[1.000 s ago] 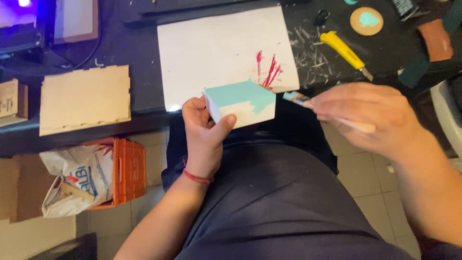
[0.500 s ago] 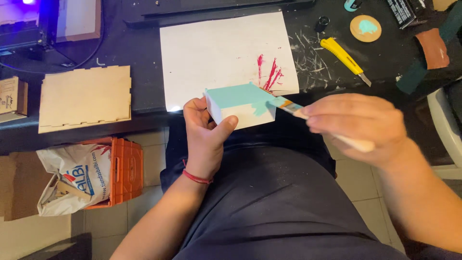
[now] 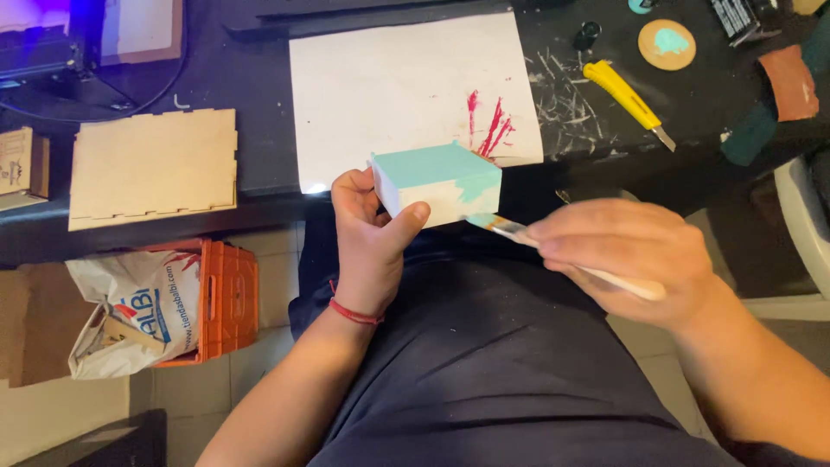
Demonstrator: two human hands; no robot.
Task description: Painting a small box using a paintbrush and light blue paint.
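1. Small block-shaped box (image 3: 437,180), top face coated in wet-looking turquoise paint, front face mostly bare white with a turquoise patch at its right end; held just off the near edge of the white paper sheet (image 3: 406,91), over the lap.
2. Left hand (image 3: 372,233) closed around the box's left end, thumb pressed on the white front face, fingers hidden behind. Risk: thumb sliding rightward into the fresh patch and smearing it, or hidden fingers marking the painted top.
3. Right hand (image 3: 627,255) curled shut on the pale handle of a flat paintbrush (image 3: 506,228), bristles loaded with turquoise, tip just below the box's lower right corner, seemingly apart from it. Risk: a drip onto the dark apron below, since no paper lies beneath this spot.
4. Grip on one end only: likely to twist under brush pressure, giving a streaky coat or a dropped box.
5. Red paint streaks (image 3: 488,125) on the paper's right part, just behind the box: setting the box down there could pick up red.
6. Yellow utility knife (image 3: 627,99) right of the paper, blade apparently exposed: a hazard for a careless reach.
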